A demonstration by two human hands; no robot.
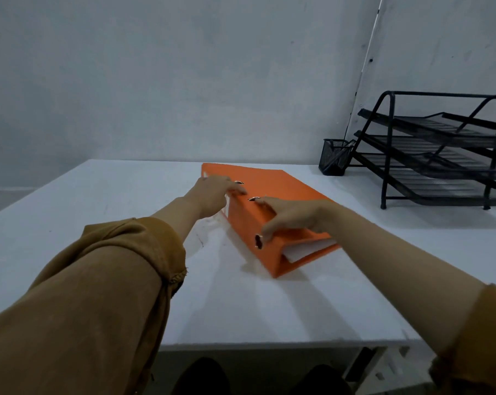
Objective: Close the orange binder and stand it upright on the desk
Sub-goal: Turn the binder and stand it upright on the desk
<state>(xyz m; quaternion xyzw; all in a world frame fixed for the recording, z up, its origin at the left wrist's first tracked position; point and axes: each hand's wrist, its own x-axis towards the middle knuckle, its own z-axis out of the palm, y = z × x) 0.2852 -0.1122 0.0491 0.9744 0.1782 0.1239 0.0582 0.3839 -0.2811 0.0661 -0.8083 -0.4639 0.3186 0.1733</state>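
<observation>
White desk [98,201], binder [272,189] lying flat, closed. Left hand [212,195] and right hand [292,215] rest open-fingered along spine. Stiff, paper-heavy; grip spine edge.

We see a dim, cool, bluish picture with soft, even light. The white bench [269,303] carries faint sheen near its middle and diffuse shadows beside the orange binder [269,192] and under the black tray rack [440,155] at the right edge. Wide-angle stretch swells the sleeves at the lower corners; detail is soft throughout.
</observation>
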